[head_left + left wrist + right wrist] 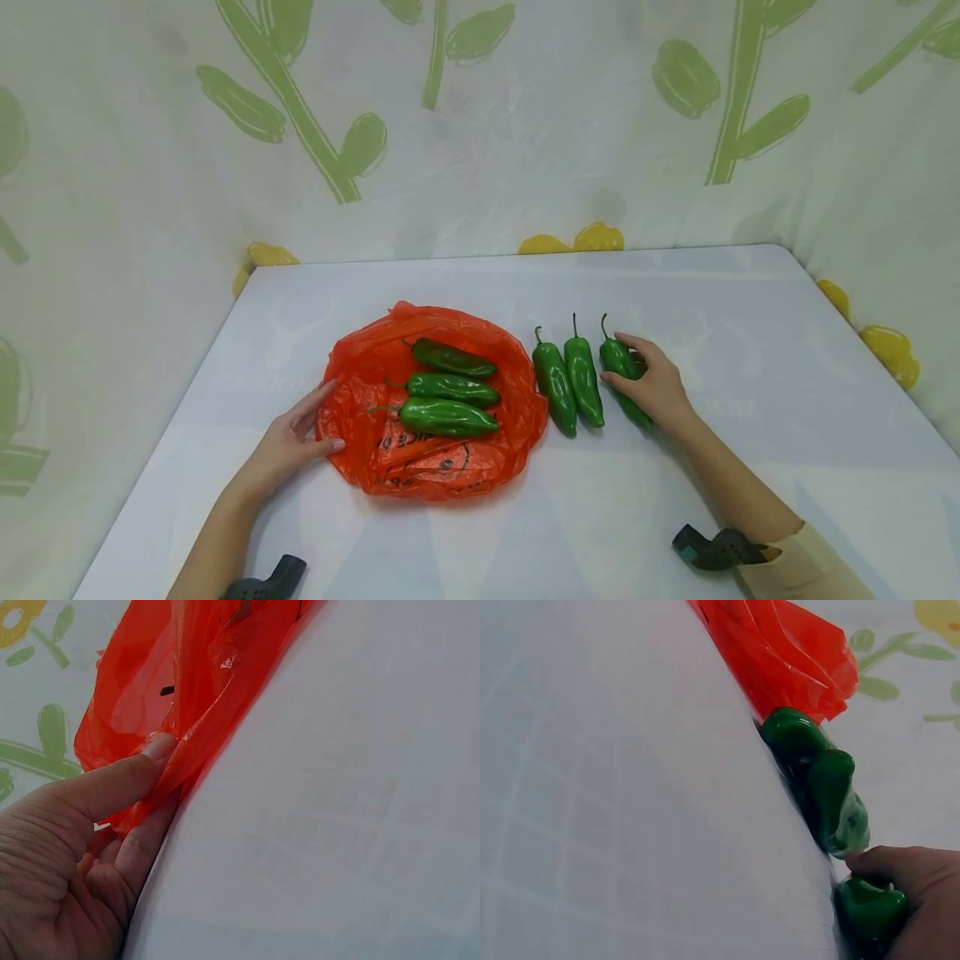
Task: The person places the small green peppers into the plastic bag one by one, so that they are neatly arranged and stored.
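Observation:
A red plastic bag (pixel 442 479) lies spread on the table with three green chili peppers (pixel 448 417) on it, their stems to the left. My left hand (pixel 281 450) holds the bag's left edge, and in the left wrist view the thumb (pixel 124 780) presses the red film against the fingers. On the right, my right hand (pixel 656 385) grips a green pepper (pixel 617 358) between thumb and fingers; the pepper lies on the table, stem pointing away. Just left of it are two more peppers (pixel 583 379), side by side, the leftmost (pixel 555 387) close against the bag.
The white table (pixel 600 525) has its back edge against a pale wall covering (pixel 555 150) printed with green leaves and yellow flowers. Dark camera mounts (pixel 720 550) sit on both wrists. A beige sleeve (pixel 806 571) covers the right forearm.

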Motion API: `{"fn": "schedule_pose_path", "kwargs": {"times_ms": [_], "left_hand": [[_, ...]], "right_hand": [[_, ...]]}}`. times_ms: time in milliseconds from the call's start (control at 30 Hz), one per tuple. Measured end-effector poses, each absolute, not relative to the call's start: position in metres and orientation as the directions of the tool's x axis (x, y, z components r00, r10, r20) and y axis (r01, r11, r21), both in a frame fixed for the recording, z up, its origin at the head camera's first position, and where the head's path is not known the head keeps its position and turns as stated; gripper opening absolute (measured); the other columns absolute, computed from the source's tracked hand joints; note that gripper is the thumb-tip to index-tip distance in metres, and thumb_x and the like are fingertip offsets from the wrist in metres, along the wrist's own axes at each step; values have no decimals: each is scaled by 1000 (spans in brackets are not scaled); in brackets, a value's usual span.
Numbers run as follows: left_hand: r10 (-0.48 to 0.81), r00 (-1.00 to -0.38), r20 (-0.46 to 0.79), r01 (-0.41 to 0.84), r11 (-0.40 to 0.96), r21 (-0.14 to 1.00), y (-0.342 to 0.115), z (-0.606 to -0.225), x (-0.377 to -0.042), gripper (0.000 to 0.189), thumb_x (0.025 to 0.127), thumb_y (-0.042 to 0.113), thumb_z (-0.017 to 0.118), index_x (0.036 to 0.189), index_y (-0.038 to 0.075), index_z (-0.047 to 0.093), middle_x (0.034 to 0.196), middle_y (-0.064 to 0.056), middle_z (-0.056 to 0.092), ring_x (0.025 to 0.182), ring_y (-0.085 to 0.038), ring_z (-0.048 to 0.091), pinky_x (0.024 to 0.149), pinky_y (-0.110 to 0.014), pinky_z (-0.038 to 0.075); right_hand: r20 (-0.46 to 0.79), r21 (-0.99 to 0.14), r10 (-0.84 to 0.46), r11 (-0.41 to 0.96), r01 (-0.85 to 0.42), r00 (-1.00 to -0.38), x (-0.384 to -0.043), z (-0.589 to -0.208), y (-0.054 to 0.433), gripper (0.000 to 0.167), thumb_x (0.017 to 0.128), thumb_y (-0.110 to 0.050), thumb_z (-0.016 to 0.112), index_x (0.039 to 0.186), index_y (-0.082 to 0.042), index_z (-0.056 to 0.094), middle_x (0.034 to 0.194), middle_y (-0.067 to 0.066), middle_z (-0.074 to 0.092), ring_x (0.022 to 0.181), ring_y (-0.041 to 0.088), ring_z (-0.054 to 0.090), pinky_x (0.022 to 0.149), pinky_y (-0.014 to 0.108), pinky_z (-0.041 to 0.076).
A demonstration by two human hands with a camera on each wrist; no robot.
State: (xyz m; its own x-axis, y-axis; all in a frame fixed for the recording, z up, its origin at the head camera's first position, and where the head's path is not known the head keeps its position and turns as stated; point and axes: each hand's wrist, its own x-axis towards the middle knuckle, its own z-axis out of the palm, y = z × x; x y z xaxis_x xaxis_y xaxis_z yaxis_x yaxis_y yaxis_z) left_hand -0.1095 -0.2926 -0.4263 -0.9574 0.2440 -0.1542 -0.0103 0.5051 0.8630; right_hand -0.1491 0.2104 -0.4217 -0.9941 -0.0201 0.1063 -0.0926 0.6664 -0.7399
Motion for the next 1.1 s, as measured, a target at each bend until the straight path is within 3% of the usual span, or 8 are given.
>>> {"fn": "schedule_pose_path", "kwargs": {"times_ms": [167,367,500,633,900,1100], "left_hand": [[246,-956,-158,-15,499,867,-292,-427,-111,81,83,21,72,150,18,27,156,-15,22,140,-39,23,93,-36,50],[246,-956,-162,-22,488,873,-291,-427,-112,81,83,21,72,150,18,27,156,-15,21,140,-39,22,92,-27,50],[244,-956,-162,-20,500,866,-291,-427,-112,81,83,21,72,150,18,27,156,-15,21,140,-39,22,94,-35,49],[242,-956,-164,-19,507,862,-291,-426,-111,81,83,22,72,150,18,27,155,-16,22,140,-39,23,94,-38,49],[248,-955,-160,-18,493,870,-292,-426,-109,80,83,20,72,150,15,27,155,-16,23,139,-40,24,89,-20,50],[246,-956,-160,-15,503,864,-292,-425,-109,81,83,20,72,150,15,27,155,-17,23,139,-40,24,90,-28,51]], "right_hand": [[88,-750,-11,658,-73,-996,-148,-420,211,64,82,-9,72,139,-4,44,133,23,47,112,39,51,93,52,45],[67,-758,11,651,-44,-998,-147,-415,211,64,83,-11,71,140,-7,42,136,22,45,114,39,49,95,53,44],[78,-770,10,636,-53,-997,-147,-412,210,64,83,-11,71,141,-8,43,136,20,45,112,37,49,94,52,44],[106,-766,8,638,-77,-994,-146,-407,209,64,83,-10,71,140,-7,44,134,20,46,110,36,50,92,52,45],[183,-756,-3,638,-142,-983,-144,-397,202,63,81,-9,73,138,-7,46,131,20,48,107,36,51,90,52,47],[254,-752,-29,622,-217,-967,-145,-390,194,62,80,-6,74,136,-6,48,129,19,49,106,35,52,89,53,49]]}}
